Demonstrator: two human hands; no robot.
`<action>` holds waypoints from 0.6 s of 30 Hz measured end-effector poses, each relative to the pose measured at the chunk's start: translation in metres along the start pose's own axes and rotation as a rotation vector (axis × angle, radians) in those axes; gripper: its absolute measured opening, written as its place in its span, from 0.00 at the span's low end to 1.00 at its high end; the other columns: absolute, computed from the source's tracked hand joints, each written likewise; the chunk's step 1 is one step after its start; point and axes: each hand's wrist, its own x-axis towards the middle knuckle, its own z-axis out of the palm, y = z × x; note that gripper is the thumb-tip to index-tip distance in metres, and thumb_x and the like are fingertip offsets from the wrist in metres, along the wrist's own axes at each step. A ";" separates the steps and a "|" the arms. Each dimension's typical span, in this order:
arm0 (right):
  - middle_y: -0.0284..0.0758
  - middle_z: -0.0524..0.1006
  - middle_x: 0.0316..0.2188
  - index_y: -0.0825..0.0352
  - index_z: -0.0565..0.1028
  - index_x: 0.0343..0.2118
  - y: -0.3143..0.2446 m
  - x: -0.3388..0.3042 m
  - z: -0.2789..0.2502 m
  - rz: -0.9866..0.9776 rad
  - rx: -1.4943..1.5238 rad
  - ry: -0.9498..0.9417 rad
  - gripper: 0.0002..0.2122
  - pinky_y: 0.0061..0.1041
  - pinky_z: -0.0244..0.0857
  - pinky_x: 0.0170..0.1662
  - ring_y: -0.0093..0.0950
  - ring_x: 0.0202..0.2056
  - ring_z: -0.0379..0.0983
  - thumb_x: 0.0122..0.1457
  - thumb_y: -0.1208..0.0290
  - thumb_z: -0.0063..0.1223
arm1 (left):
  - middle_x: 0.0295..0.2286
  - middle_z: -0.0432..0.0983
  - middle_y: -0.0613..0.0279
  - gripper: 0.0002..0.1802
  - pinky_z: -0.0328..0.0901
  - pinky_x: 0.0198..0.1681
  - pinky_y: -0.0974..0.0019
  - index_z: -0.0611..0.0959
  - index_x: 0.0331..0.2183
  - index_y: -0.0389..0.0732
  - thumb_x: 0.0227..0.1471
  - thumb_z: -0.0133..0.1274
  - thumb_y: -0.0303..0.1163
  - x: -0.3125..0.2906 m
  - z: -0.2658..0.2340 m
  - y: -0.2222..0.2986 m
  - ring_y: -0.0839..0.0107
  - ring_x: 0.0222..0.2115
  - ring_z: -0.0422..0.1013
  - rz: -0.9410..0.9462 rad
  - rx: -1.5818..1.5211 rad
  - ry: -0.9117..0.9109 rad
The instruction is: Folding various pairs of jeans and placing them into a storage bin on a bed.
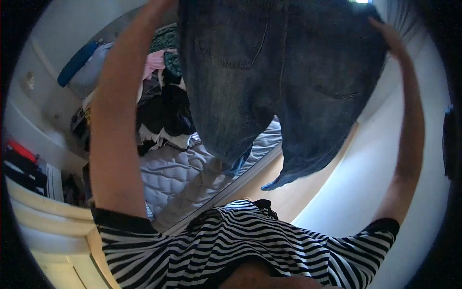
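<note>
A pair of dark blue denim jeans [231,72] hangs spread out in front of me, its two legs dangling apart at the bottom. My right hand [389,36] is closed on the upper right edge of the jeans, the thumb on the near side and the other fingers mostly hidden by the cloth. On the left, my raised forearm [118,106] runs up to the top edge beside the jeans' upper left side. My left hand lies beyond that edge, so its fingers do not show. The waistband is also cut off at the top.
Behind the jeans is a bed with a pale quilted cover [168,176]. A heap of clothes [166,106] in black, pink, green and white lies on it. Wooden flooring [255,183] runs between bed and white wall [356,168]. Dark and red items [21,159] sit far left.
</note>
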 end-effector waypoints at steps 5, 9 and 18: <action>0.36 0.79 0.34 0.75 0.77 0.39 0.064 0.062 0.171 0.128 0.468 0.057 0.21 0.26 0.67 0.42 0.27 0.34 0.75 0.54 0.57 0.57 | 0.41 0.75 0.45 0.25 0.62 0.48 0.48 0.77 0.47 0.36 0.51 0.49 0.42 -0.069 0.011 -0.040 0.48 0.46 0.70 -0.847 0.530 0.131; 0.37 0.78 0.28 0.77 0.77 0.33 0.058 0.082 0.287 0.256 0.628 0.010 0.15 0.29 0.69 0.33 0.29 0.27 0.75 0.53 0.66 0.58 | 0.29 0.76 0.33 0.33 0.65 0.38 0.53 0.81 0.28 0.26 0.38 0.56 0.53 -0.154 0.019 -0.113 0.45 0.33 0.75 -0.723 0.339 0.407; 0.33 0.78 0.31 0.69 0.74 0.40 -0.068 0.040 0.430 0.318 1.031 -0.329 0.14 0.24 0.71 0.24 0.26 0.25 0.75 0.54 0.66 0.56 | 0.30 0.78 0.61 0.17 0.67 0.32 0.67 0.80 0.34 0.33 0.47 0.59 0.37 -0.232 0.051 -0.087 0.74 0.29 0.73 -0.733 -0.376 0.627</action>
